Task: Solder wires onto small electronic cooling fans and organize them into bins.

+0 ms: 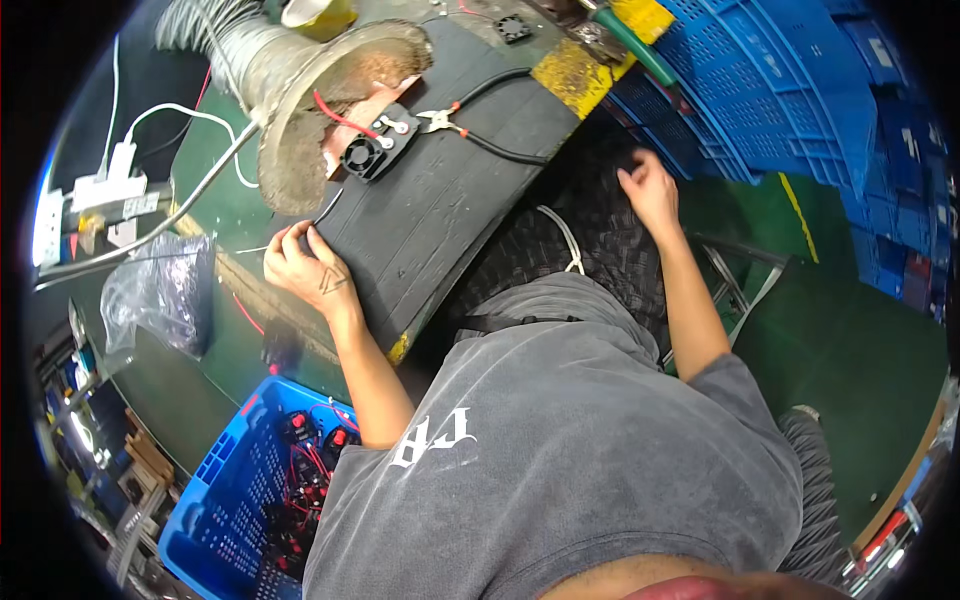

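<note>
Nearest: grey shirt [600,430] w/ white lettering; drawstring [567,238] hanging over dark trousers. Lower L, blue crate [207,500] w/ many blk parts [300,470], red wires incl. L hand [308,275] at L edge of blk-topped surface [430,225], palm down, fingers bent; thin dark wire [330,205] by fingertips, grip unclear, can't tell if pinching it. R hand [652,195] off surface, near lap, grip released: thumb apart from loosely bent fingers. Bit farther, on surface: blk fan unit [392,135] w/ 2 round metal terminals, red wire [345,116] on 1 of them. Just R of unit, 1 pr pliers [437,121], blk handles spread, orange collars, head toward unit; contact unclear. Partly over unit's far L side, grimy hood [292,120] on ribbed duct [215,45]. Past that, yellow cup [320,18]; far edge, 2nd small fan [513,28]. Far R, stacked blue crates [765,95].
</note>
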Demonstrator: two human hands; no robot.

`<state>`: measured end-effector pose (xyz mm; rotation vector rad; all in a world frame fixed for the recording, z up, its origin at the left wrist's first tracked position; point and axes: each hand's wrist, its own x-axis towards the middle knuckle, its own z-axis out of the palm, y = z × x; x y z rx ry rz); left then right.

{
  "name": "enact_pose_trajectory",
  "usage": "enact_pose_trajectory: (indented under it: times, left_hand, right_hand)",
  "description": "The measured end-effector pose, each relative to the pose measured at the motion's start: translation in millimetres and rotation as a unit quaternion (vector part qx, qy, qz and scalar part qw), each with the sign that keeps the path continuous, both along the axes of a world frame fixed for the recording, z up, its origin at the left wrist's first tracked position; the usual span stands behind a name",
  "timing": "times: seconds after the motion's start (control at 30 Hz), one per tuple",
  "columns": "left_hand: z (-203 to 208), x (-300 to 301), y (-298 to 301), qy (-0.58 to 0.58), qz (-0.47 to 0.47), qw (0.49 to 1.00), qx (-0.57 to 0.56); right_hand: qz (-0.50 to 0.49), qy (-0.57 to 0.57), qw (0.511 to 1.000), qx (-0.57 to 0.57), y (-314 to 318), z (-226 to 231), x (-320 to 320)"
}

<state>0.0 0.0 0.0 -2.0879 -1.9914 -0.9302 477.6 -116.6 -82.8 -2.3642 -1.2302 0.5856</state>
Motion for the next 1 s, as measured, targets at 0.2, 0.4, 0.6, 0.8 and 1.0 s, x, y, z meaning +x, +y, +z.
enact_pose_trajectory:
  times: [0.2, 0.4, 0.6, 0.8, 1.0]
  left_hand:
    - [-0.9, 6.9, -1.0, 0.026, -0.008, 0.999, 0.022]
    - [-6.7, 1.2, 3.3, 0.014, -0.013, 1.000, 0.023]
    - [-1.7, 2.2, 9.4, 0.015, -0.034, 0.999, 0.030]
    - [13.3, -7.8, 16.3, 0.028, -0.033, 0.998, -0.040]
    - [29.9, -16.3, 6.9, 0.148, -0.017, 0.988, -0.027]
  right_hand:
    - [-0.070, 0.339, 0.934, 0.088, 40.5, -29.4, 37.1]
    - [-0.089, 0.216, 0.955, 0.183, 54.7, -60.6, 80.0]
    - [-0.053, 0.061, 0.947, 0.311, 44.4, -47.7, 117.7]
    - [-0.057, 0.148, 0.963, 0.220, 30.6, -30.5, 115.6]
    - [-0.093, 0.224, 0.958, 0.153, 31.0, -1.9, 80.5]
